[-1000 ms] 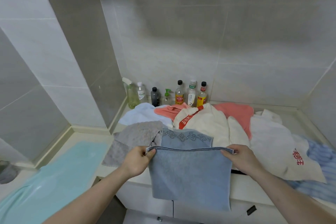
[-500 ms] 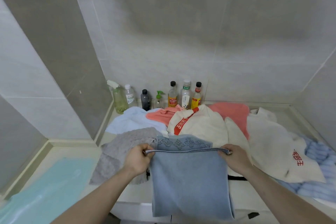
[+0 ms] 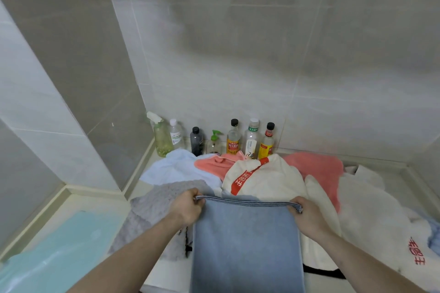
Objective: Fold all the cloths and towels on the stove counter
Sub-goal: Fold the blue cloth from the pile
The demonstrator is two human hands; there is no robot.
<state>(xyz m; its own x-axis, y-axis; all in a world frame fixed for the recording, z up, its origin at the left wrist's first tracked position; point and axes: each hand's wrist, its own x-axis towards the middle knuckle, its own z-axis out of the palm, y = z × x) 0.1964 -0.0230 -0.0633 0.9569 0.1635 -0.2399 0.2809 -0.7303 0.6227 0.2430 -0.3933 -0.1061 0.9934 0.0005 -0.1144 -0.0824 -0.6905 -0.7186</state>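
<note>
My left hand [image 3: 188, 208] pinches left corner of blue towel [image 3: 246, 245], my right hand [image 3: 307, 217] pinches right corner; striped hem stretched taut btwn them. Towel hangs down over front edge of table [image 3: 164, 269]. Behind it: grey fluffy cloth [image 3: 154, 207] on left, light-blue cloth [image 3: 176, 169] beyond, coral towel [image 3: 319, 169] w/ cream towel w/ red band [image 3: 266, 178] on top, white towel w/ red print [image 3: 371, 223] on right. Row of bottles [image 3: 233, 140] upright along back wall. Pale green mat [image 3: 54, 252] on lower surface at left.
</note>
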